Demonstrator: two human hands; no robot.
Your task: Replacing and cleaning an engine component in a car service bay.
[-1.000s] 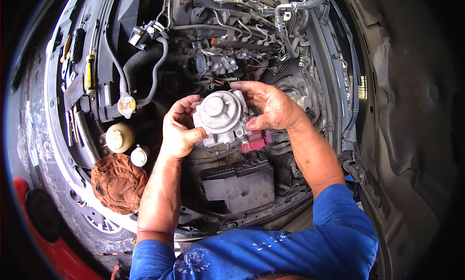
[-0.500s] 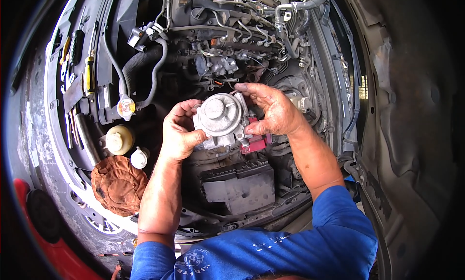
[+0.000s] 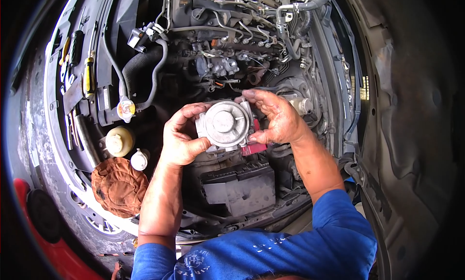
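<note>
Between my two hands is a grey cast-metal engine valve, its round, stepped diaphragm cap facing up. My left hand grips its left side, the thumb along the near edge and the fingers around the far edge. On the opposite side, my right hand holds it with the thumb near the lower right corner and the fingers at the top. The valve's underside is hidden. Just below and right of it shows a red plastic cover, apart from my fingers as far as I can see.
The engine with its metal pipes fills the far side. A black box lies nearer me. At left are a brown cloth, a cream reservoir cap, a radiator cap and a yellow-black screwdriver among other tools.
Both hands have brought the valve slightly toward me and to the right. Its round cap now faces me more squarely. The grip stays the same.
</note>
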